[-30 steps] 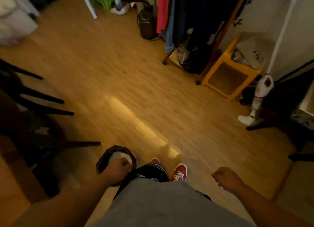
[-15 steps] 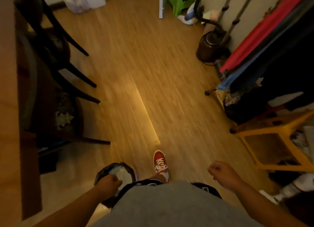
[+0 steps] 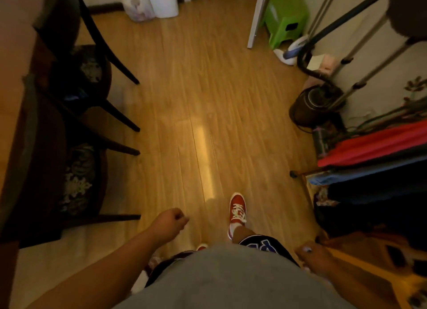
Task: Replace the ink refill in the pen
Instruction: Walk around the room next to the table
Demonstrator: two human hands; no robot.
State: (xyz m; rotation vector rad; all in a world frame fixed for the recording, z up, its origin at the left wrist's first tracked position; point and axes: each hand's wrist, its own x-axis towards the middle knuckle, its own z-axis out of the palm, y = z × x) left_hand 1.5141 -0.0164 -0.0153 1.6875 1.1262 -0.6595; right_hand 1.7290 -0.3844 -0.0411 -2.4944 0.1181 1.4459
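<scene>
No pen and no ink refill show in the head view. My left hand (image 3: 169,223) is curled into a fist above the wooden floor (image 3: 203,100), with nothing visible in it. My right hand (image 3: 316,259) hangs low at the right beside my shorts, fingers curled in and nothing visible in it. My red shoe (image 3: 236,210) is stepping forward between the two hands. A grey shirt hides the lower middle of the view.
Dark chairs (image 3: 87,77) and a wooden table edge (image 3: 13,54) line the left. A white bin (image 3: 163,1) and green stool (image 3: 285,15) stand at the far end. A garment steamer (image 3: 316,103), clothes rack (image 3: 374,151) and yellow stand (image 3: 374,262) fill the right.
The view has swung left as I walk. My left hand has lifted away from the small lined bin, which is now almost hidden under my body. My right hand dropped lower.
</scene>
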